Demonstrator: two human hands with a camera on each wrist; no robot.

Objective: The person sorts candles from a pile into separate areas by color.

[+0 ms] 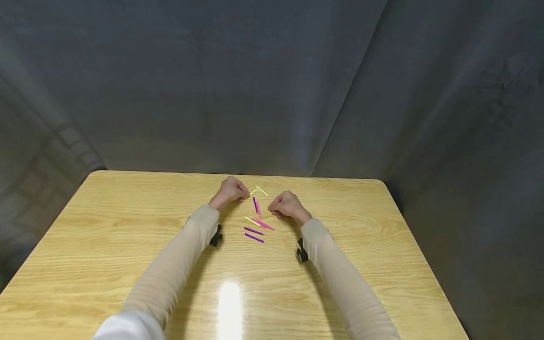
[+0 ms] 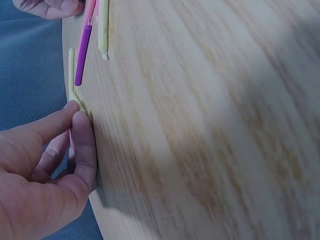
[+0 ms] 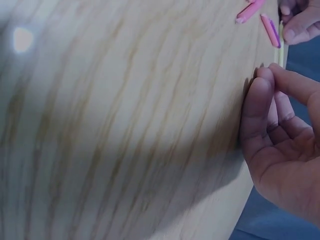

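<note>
Thin, short candles with small wick-like tips lie on the table. My left hand (image 1: 233, 190) pinches the near end of a yellow candle (image 2: 79, 101) between thumb and forefinger at the tabletop. Its other end meets a second yellow candle (image 1: 262, 191), at an angle. Closer to me, a purple candle (image 1: 255, 205) and a pink candle (image 1: 259, 211) lie side by side. Right of these, my right hand (image 1: 287, 206) is low over the table with thumb and forefinger tips together. Nothing shows between them in the right wrist view.
Nearer to me lie another yellow candle (image 1: 251, 221), some pink candles (image 1: 267, 225) that overlap, and two purple candles (image 1: 254, 237) roughly parallel. The wooden table (image 1: 127, 226) ends just beyond my hands, before a dark grey curtain (image 1: 212, 94).
</note>
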